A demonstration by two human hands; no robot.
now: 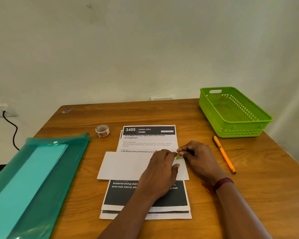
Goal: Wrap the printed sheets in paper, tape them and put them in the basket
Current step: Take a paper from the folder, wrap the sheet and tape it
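1. Printed sheets (146, 195) lie mid-table, with white paper (128, 165) folded across their middle.
2. Right hand (197, 156) pinches a small green tape piece (179, 156) over the paper.
3. Left hand (160, 169) lies on the paper, fingertips at the tape; pinching or pressing, cannot tell.
4. Basket (240, 130) sits at the far right table corner; pen (223, 154) lies between it and the sheets.
5. Teal folder (41, 178) overhangs the left edge.

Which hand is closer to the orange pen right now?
Right. The right hand, pinching a green tape piece, is just left of the orange pen; the left hand rests on the wrapping paper farther left.
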